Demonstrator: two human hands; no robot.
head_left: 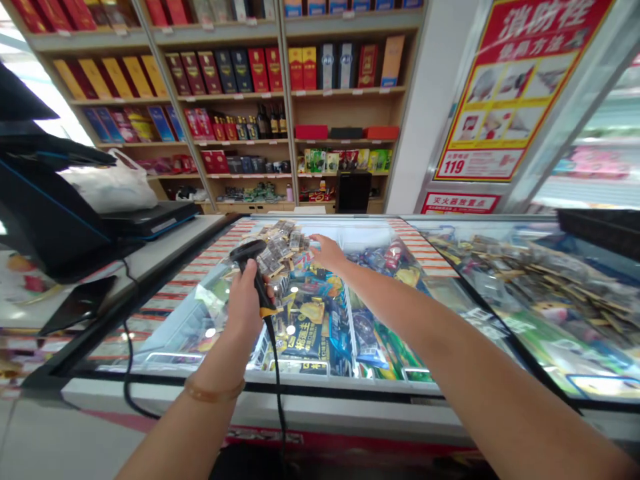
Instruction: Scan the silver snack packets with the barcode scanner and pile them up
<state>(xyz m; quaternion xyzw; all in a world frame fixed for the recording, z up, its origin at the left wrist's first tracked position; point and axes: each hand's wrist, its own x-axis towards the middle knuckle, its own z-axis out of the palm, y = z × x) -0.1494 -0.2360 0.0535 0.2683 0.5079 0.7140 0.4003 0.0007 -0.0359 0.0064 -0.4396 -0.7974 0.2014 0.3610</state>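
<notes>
My left hand (245, 293) is wrapped round the handle of a black barcode scanner (249, 251), whose cord hangs down past the freezer's front edge. The scanner's head is over a pile of small clear packs on card backings (281, 248), which lies on the freezer's glass lid. My right hand (327, 255) reaches to the right side of this pile. Its fingers are stretched out and slightly apart at the nearest packs; whether they touch them I cannot tell. Under the glass, bagged ice creams (305, 333) lie in white wire baskets.
On the left counter stand a black checkout machine (45, 193), a white plastic bag (107, 181) and a dark phone-like slab (83, 303). More carded packs (545, 267) cover the right-hand freezer. Behind are shelves of boxes and bottles (227, 130).
</notes>
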